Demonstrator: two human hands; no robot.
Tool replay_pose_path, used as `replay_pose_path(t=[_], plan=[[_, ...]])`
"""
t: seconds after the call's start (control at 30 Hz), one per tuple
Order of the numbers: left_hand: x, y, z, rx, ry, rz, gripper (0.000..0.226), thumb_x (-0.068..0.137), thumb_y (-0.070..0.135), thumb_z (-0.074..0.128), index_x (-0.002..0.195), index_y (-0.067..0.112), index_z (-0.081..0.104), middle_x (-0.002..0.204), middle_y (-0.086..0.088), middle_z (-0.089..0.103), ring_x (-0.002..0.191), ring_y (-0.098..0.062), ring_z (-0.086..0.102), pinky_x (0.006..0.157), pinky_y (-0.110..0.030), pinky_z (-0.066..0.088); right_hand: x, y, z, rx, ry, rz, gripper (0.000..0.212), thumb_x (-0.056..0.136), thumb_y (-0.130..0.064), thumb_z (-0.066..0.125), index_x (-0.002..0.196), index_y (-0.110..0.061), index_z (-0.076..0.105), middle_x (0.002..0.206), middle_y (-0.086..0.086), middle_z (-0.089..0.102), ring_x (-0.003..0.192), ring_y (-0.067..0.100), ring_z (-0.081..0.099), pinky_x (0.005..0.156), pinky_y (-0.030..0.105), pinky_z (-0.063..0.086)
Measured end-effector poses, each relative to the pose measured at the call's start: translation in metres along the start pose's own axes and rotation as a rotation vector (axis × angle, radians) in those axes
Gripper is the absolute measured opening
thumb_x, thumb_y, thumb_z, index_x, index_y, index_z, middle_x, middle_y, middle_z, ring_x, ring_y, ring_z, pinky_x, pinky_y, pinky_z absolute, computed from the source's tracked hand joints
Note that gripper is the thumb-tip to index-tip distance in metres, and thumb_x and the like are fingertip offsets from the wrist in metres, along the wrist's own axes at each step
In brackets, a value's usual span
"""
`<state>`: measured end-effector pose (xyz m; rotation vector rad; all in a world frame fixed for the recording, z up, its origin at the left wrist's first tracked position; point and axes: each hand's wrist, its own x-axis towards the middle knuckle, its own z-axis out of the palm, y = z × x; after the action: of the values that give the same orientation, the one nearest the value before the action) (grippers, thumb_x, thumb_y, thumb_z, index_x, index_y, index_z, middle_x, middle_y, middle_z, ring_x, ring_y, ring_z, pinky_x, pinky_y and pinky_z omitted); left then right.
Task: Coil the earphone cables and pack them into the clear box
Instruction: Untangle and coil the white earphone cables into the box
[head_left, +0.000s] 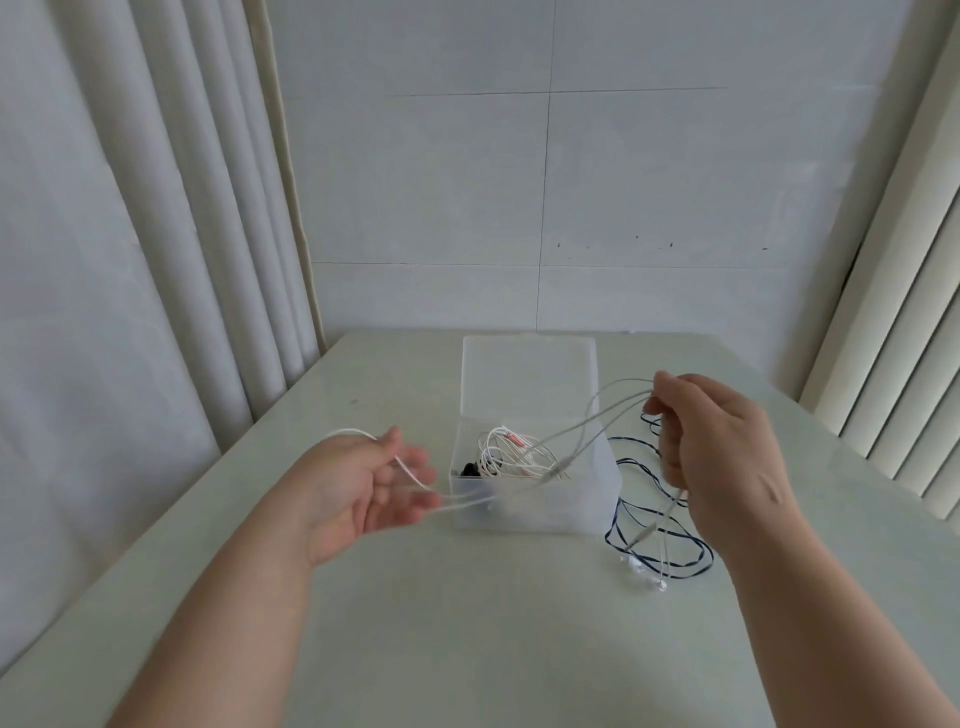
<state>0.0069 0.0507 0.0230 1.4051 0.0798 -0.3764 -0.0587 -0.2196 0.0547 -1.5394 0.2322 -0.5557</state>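
Person at a pale table (467, 634), both forearms bare, with one earphone lead stretched between the hands.

Left hand (363, 483): palm turned inward, fingers (415, 467) spread and nearly straight, blurred. The white cable (587, 421) loops over the thumb side of this hand and crosses the palm. Its strands leave past the fingertips towards the box. I cannot tell whether any finger pinches it.

Right hand (711, 457): raised above the table to the right of the box, fingers curled. It pinches several strands of the white cable together at the fingertips. More of the same cable hangs down below the hand, its end near the tabletop.

Clear box (535, 512): centre of the table, between the hands. Its lid (527, 374) is open and stands up at the far side. Inside lie a coiled white lead (496, 447) with a pinkish piece and a small black item (470, 469). The stretched strands pass above the open top.

Dark blue cable (670, 551): uncoiled, loose loops on the table just right of the box, under the right hand.

Curtain (156, 208) at left, vertical blinds (893, 364) at right, tiled wall (623, 182) behind.
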Motion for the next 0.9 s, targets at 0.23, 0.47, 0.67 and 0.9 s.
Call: replay_pose_path(t=[0.23,0.47,0.67,0.9], plan=[[0.001,-0.009,0.012,0.772,0.362,0.254,0.039,0.091,0.043,0.06,0.066,0.017,0.073,0.064,-0.005,0.062,0.057,-0.025,0.055,0.058,-0.03,0.043,-0.004,0.003,0.009,0.018,-0.11,-0.003,0.039,0.093,-0.025,0.058,0.055,-0.018,0.06,0.051,-0.002,0.029,0.047,0.017,0.021,0.049,0.028,0.016],[-0.015,-0.008,0.044,0.53,0.112,0.705,0.031,0.073,0.035,0.079,0.101,0.03,0.068,0.087,0.009,0.07,0.082,0.001,0.063,0.073,-0.022,0.048,-0.014,0.004,0.017,-0.112,-0.313,-0.013,0.039,0.097,-0.026,0.05,0.063,-0.018,0.066,0.051,-0.005,0.031,0.046,0.014,0.024,0.049,0.028,0.018],[-0.01,-0.027,0.06,0.577,-0.228,0.6,0.076,0.068,0.037,0.077,0.136,0.038,0.043,0.129,0.02,0.058,0.123,0.007,0.049,0.103,-0.021,0.039,-0.022,0.005,0.027,-0.203,-0.478,-0.063,0.031,0.096,-0.024,0.049,0.073,-0.018,0.068,0.054,-0.008,0.037,0.049,0.012,0.029,0.05,0.028,0.023],[-0.015,-0.023,0.062,0.46,-0.214,0.526,0.015,0.081,0.029,0.058,0.086,0.031,0.072,0.093,0.007,0.071,0.099,-0.01,0.063,0.095,-0.031,0.044,-0.025,-0.002,0.024,-0.102,-0.466,-0.051,0.036,0.098,-0.017,0.047,0.069,-0.017,0.067,0.053,-0.005,0.034,0.048,0.012,0.026,0.047,0.026,0.021]])
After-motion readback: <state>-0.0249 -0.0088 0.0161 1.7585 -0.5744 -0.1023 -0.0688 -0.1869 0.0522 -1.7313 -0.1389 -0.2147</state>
